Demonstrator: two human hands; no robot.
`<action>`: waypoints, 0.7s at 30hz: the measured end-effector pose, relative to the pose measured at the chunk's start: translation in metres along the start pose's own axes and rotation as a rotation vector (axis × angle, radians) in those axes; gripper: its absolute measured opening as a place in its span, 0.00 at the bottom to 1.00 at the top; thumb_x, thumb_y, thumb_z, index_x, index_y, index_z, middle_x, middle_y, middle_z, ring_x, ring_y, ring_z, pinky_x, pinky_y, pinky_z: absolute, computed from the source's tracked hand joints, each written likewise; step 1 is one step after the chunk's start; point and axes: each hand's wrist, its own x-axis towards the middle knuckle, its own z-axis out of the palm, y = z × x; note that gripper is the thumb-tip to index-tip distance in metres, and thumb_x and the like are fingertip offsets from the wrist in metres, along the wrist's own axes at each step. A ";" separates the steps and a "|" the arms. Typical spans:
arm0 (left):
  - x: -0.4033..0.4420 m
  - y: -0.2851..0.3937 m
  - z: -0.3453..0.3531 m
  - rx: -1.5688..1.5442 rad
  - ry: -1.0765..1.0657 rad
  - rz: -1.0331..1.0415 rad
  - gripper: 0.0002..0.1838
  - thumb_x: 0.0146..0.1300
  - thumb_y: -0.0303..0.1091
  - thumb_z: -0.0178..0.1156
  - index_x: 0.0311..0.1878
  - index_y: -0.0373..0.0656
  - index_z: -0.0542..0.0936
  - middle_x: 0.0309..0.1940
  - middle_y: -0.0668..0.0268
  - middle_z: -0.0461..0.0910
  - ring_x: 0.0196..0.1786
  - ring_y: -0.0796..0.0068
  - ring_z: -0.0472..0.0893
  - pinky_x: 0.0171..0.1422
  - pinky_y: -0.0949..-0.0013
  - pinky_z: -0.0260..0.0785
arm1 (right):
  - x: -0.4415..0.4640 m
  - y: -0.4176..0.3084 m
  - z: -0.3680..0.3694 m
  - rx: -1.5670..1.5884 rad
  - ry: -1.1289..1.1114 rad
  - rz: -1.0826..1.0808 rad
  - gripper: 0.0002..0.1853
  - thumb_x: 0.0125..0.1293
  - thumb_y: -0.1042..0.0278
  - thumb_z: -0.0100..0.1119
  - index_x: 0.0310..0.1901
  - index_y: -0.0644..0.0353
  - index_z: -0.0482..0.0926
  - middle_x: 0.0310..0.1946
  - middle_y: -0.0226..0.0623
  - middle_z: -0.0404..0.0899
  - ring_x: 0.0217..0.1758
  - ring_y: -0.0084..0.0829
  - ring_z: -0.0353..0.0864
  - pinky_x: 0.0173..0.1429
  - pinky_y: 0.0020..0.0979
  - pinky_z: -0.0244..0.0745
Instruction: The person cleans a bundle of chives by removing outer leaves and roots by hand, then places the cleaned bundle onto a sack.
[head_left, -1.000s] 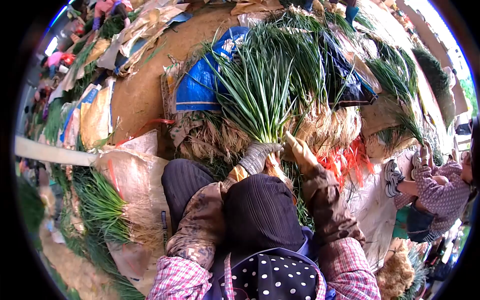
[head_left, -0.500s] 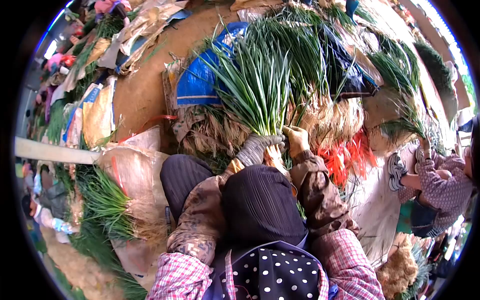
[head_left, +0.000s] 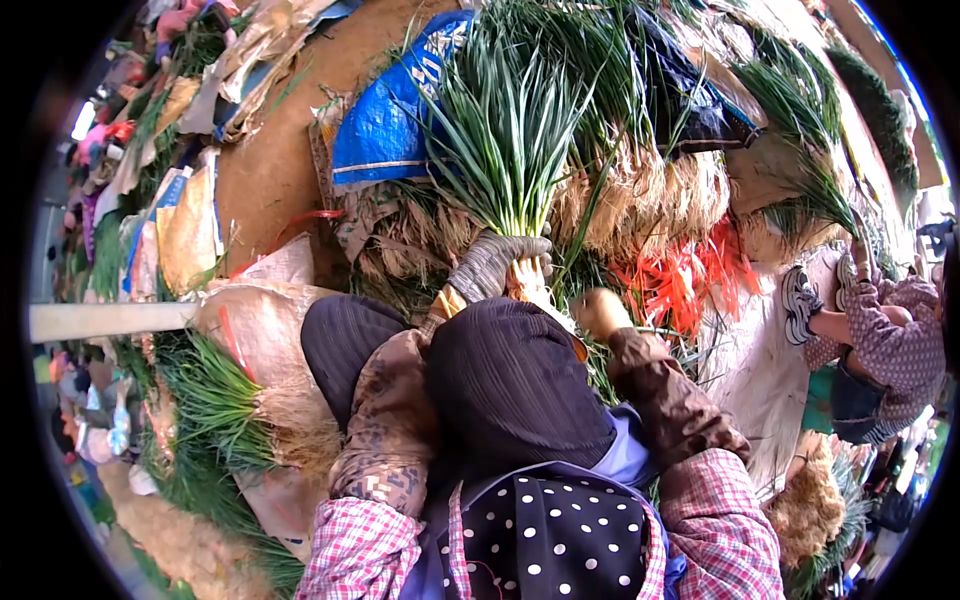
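My left hand, in a grey glove, is wrapped round the lower stalks of a bunch of green onions. Their leaves fan out away from me, and the pale root ends show below the fist, above my knee. My right hand, in a tan glove, is to the right of the bunch and apart from it, low by some loose green leaves. Its fingers are blurred and hidden. Beyond it lies a pile of onions with pale roots.
Red plastic strips lie right of my hands. A blue sack is at the upper left. Another bundle rests on a sack at my left. A co-worker sits at the right, handling onions. A pale bar juts in from the left.
My right hand has left the bunch and moved down and to the right. My left hand still grips the bunch, now a little closer to upright. The view has shifted slightly.
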 end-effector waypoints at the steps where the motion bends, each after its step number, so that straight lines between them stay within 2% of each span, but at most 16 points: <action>1: 0.000 0.001 0.000 0.004 -0.007 -0.003 0.13 0.51 0.27 0.68 0.41 0.35 0.80 0.29 0.60 0.82 0.30 0.65 0.82 0.37 0.64 0.77 | 0.021 0.004 0.003 0.114 0.204 -0.054 0.20 0.59 0.56 0.61 0.46 0.64 0.80 0.42 0.51 0.81 0.48 0.39 0.81 0.53 0.35 0.74; 2: -0.001 0.002 0.001 0.006 -0.012 -0.007 0.13 0.51 0.27 0.68 0.41 0.35 0.80 0.29 0.60 0.82 0.30 0.65 0.82 0.37 0.64 0.77 | 0.042 0.007 0.006 0.212 0.402 -0.128 0.26 0.55 0.50 0.65 0.45 0.67 0.80 0.43 0.50 0.81 0.49 0.43 0.80 0.54 0.37 0.73; 5: -0.014 0.008 0.013 -0.010 0.031 0.037 0.14 0.51 0.25 0.67 0.42 0.36 0.79 0.30 0.61 0.82 0.29 0.66 0.82 0.36 0.65 0.77 | 0.064 -0.014 -0.020 0.446 0.389 -0.118 0.22 0.56 0.52 0.65 0.42 0.65 0.80 0.37 0.44 0.80 0.42 0.36 0.78 0.46 0.33 0.72; 8: -0.010 0.010 0.005 0.020 -0.106 0.237 0.14 0.51 0.25 0.66 0.43 0.36 0.79 0.30 0.63 0.81 0.29 0.67 0.81 0.35 0.67 0.77 | 0.061 -0.026 -0.066 0.613 0.448 -0.208 0.18 0.57 0.55 0.66 0.39 0.63 0.81 0.32 0.38 0.79 0.34 0.29 0.76 0.38 0.28 0.71; 10: 0.003 0.004 -0.003 -0.009 -0.132 0.421 0.15 0.50 0.23 0.66 0.43 0.37 0.79 0.35 0.63 0.81 0.34 0.69 0.82 0.38 0.68 0.77 | 0.055 -0.024 -0.096 0.664 0.477 -0.264 0.16 0.58 0.56 0.66 0.37 0.62 0.81 0.28 0.33 0.79 0.29 0.25 0.75 0.33 0.25 0.71; 12: 0.007 0.007 -0.005 0.040 -0.179 0.445 0.16 0.49 0.21 0.67 0.44 0.37 0.79 0.37 0.64 0.81 0.37 0.70 0.81 0.42 0.69 0.77 | 0.055 -0.018 -0.118 0.683 0.492 -0.290 0.14 0.59 0.58 0.66 0.35 0.61 0.81 0.24 0.29 0.78 0.24 0.20 0.73 0.28 0.22 0.70; 14: 0.016 0.005 -0.012 0.182 -0.131 0.443 0.19 0.48 0.20 0.67 0.46 0.38 0.79 0.40 0.63 0.82 0.44 0.70 0.81 0.52 0.68 0.74 | 0.044 -0.025 -0.125 0.654 0.476 -0.244 0.12 0.59 0.59 0.66 0.34 0.61 0.81 0.23 0.28 0.78 0.21 0.18 0.73 0.26 0.21 0.70; 18: 0.008 0.002 -0.005 0.050 -0.148 0.417 0.21 0.50 0.19 0.65 0.50 0.38 0.77 0.43 0.61 0.81 0.47 0.67 0.81 0.52 0.65 0.75 | -0.028 -0.088 -0.123 0.802 0.326 0.029 0.08 0.57 0.64 0.62 0.31 0.61 0.81 0.22 0.30 0.79 0.22 0.20 0.74 0.25 0.23 0.72; 20: -0.004 0.006 0.001 -0.083 -0.164 0.373 0.21 0.52 0.19 0.63 0.51 0.38 0.75 0.44 0.60 0.81 0.46 0.65 0.81 0.51 0.64 0.76 | -0.011 -0.040 -0.086 0.276 0.483 -0.378 0.08 0.61 0.65 0.56 0.33 0.56 0.84 0.23 0.38 0.81 0.21 0.28 0.77 0.27 0.26 0.75; 21: -0.004 0.008 -0.002 -0.074 -0.213 0.417 0.17 0.55 0.20 0.61 0.50 0.38 0.75 0.44 0.58 0.80 0.45 0.63 0.82 0.49 0.62 0.77 | -0.017 -0.022 -0.073 -0.045 0.438 -0.394 0.08 0.58 0.63 0.58 0.30 0.56 0.84 0.21 0.37 0.80 0.21 0.28 0.77 0.26 0.29 0.75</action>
